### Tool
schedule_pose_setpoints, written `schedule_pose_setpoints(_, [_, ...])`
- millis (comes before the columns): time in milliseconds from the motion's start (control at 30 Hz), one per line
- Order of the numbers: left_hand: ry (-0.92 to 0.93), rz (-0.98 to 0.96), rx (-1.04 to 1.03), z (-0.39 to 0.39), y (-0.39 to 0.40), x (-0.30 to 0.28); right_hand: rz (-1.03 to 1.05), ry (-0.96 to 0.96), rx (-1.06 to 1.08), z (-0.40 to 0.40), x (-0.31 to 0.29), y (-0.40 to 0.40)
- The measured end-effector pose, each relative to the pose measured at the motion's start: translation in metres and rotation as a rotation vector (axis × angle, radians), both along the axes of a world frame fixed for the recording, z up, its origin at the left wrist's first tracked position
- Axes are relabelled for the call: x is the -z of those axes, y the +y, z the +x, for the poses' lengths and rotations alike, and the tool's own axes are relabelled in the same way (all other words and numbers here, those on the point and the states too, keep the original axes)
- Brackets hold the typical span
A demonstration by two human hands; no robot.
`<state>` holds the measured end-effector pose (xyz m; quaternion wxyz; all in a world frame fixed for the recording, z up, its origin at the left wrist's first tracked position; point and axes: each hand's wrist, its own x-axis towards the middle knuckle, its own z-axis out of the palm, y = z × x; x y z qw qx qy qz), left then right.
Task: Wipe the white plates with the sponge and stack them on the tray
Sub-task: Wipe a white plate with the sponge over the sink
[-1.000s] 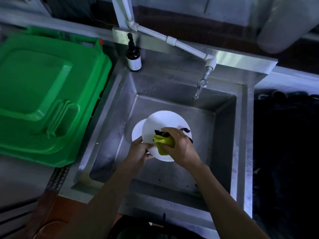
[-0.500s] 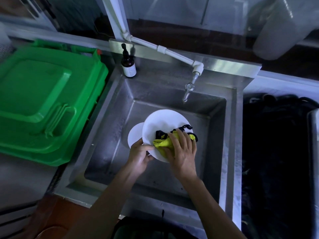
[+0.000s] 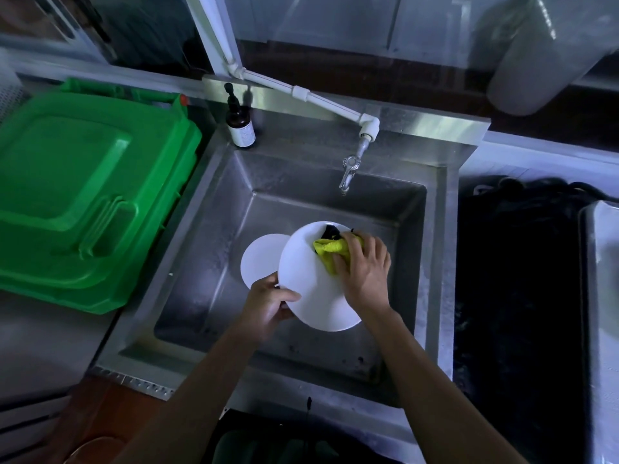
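I read task as mid-wipe. Left hand [image 3: 268, 304] grips near rim of white plate [image 3: 308, 289], held tilted over sink [image 3: 214, 202] centre. Right hand [image 3: 363, 267] presses yellow sponge [image 3: 330, 251] on plate's far edge. Second plate [image 3: 261, 259] behind, unwiped by my judgement. No tray identified; stacking outstanding.

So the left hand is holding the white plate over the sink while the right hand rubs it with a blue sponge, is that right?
Not quite: the sponge is yellow, not blue, with a dark part at its far end. The head view shows it. The rest holds: the left hand grips the white plate over the sink while the right hand rubs it.
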<state>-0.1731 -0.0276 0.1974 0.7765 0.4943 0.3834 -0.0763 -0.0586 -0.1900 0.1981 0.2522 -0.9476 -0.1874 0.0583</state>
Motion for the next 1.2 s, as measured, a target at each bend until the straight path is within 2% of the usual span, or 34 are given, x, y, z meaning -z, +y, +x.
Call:
schedule_pose_setpoints(333, [-0.056, 0.065, 0.117, 0.004, 0.02, -0.015, 0.095, -0.102, -0.061, 0.008, -0.013, 0.034])
schedule_pose_setpoints(733, [-0.136, 0.068, 0.16, 0.007, 0.046, -0.026, 0.265, -0.1, -0.28, -0.026, -0.023, 0.067])
schedule_pose_setpoints(1000, [-0.104, 0.039, 0.133, 0.001, 0.052, -0.029, 0.226, -0.124, -0.251, -0.02, -0.023, 0.082])
schedule_pose_setpoints(1200, [-0.076, 0.029, 0.074, 0.001, 0.055, -0.032, 0.173, -0.16, -0.14, 0.009, -0.023, 0.084])
